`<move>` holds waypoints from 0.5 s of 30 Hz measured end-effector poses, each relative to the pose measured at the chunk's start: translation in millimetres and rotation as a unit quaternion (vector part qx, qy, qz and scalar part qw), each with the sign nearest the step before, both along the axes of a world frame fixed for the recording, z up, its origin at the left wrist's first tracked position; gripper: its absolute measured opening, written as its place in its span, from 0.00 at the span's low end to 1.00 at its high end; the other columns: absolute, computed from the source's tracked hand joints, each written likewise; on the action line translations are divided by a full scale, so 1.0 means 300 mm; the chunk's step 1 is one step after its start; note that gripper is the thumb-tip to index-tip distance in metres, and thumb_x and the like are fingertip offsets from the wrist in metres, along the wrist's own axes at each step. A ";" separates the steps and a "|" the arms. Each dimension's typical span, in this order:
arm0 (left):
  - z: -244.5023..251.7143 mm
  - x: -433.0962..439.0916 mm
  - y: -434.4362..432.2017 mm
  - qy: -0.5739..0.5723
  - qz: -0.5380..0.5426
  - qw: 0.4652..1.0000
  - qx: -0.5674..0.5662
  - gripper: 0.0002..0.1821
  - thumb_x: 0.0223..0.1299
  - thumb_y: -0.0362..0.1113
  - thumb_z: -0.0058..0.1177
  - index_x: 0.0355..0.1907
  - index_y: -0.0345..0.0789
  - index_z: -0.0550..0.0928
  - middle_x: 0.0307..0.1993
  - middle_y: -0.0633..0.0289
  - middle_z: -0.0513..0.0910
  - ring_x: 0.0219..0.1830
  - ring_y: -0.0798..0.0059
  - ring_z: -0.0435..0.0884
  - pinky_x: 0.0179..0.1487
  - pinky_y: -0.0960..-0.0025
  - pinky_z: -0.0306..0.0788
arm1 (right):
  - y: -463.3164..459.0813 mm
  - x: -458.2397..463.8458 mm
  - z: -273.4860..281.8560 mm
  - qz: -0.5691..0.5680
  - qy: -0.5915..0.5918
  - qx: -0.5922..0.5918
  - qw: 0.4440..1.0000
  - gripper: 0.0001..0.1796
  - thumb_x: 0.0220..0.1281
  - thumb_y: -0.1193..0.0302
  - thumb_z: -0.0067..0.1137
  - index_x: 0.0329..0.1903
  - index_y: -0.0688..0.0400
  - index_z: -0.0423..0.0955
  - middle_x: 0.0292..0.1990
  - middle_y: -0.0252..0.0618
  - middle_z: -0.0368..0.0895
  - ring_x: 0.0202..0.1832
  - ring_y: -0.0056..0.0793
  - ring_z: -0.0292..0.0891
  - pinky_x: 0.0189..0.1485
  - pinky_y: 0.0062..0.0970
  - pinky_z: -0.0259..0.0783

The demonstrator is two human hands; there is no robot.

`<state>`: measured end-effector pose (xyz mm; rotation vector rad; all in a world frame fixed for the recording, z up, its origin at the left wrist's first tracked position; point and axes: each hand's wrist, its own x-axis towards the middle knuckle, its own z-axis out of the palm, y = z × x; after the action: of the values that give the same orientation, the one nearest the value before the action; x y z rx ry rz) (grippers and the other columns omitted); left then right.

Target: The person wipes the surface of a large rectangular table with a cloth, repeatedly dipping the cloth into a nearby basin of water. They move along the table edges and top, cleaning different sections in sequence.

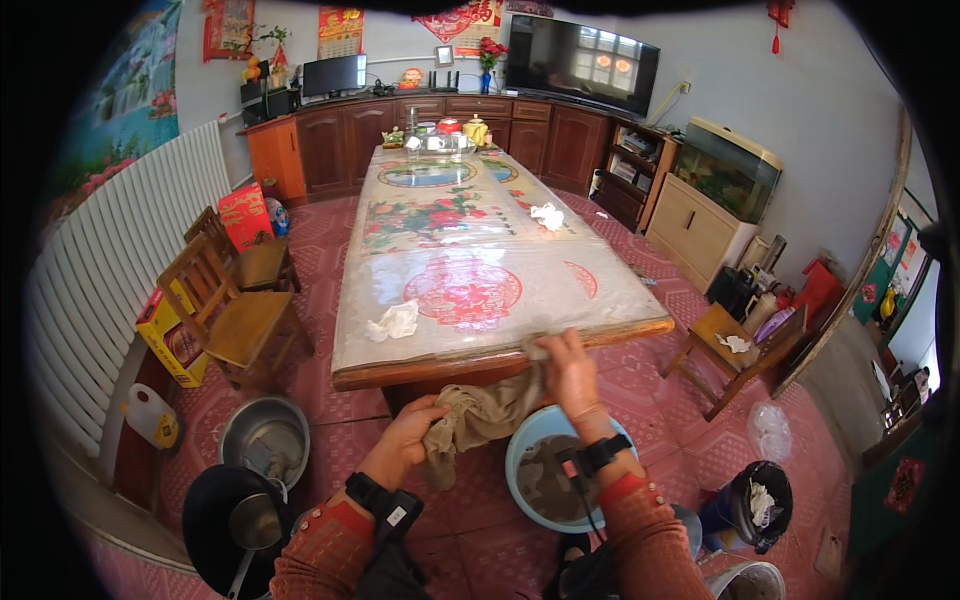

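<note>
A tan-grey cloth [487, 412] hangs stretched between both hands just off the near edge of a long table [450, 356]. My left hand [409, 431] grips its left end below the table edge. My right hand [570, 375] holds the other end up at the wooden rim. Below my right hand, a light blue basin [517, 491] on the floor holds murky brown water. Crumpled white tissue [394, 321] lies near the table's left corner, and another wad [547, 217] is farther back on the right.
At left stand a wooden chair [251, 322], a metal basin [300, 427] and a black wok [199, 517] with a ladle. At right are a small wooden chair [705, 330] and a lined trash bin [720, 517]. A tray [442, 148] with cups sits at the table's far end.
</note>
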<state>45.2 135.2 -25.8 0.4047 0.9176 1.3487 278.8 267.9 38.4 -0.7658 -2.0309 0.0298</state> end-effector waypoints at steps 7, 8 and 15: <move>0.018 0.167 0.124 0.020 -0.067 0.997 0.030 0.07 0.65 0.28 0.51 0.45 0.33 0.76 0.39 0.59 0.82 0.39 0.72 0.81 0.46 0.66 0.78 | 0.171 0.266 0.010 -0.109 0.076 -0.072 0.988 0.17 0.48 0.85 0.60 0.42 0.57 0.78 0.39 0.46 0.73 0.37 0.49 0.77 0.38 0.38 0.73; 0.018 0.177 0.133 0.016 -0.067 0.997 0.027 0.07 0.65 0.28 0.51 0.45 0.33 0.76 0.39 0.59 0.82 0.39 0.72 0.81 0.46 0.66 0.78 | 0.176 0.264 -0.009 -0.111 0.097 -0.068 0.987 0.17 0.47 0.85 0.60 0.43 0.57 0.78 0.39 0.47 0.73 0.37 0.49 0.77 0.38 0.38 0.73; -0.016 0.082 0.100 -0.011 -0.022 1.000 0.005 0.09 0.66 0.27 0.49 0.48 0.31 0.76 0.43 0.54 0.82 0.43 0.64 0.83 0.47 0.61 0.80 | 0.057 0.056 -0.094 -0.033 0.105 -0.008 0.994 0.20 0.44 0.86 0.59 0.43 0.57 0.78 0.36 0.43 0.71 0.32 0.38 0.72 0.35 0.31 0.71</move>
<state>69.8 165.2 -30.7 0.4155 0.8791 1.3150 295.5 284.9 10.2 -0.8058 -1.8066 0.0858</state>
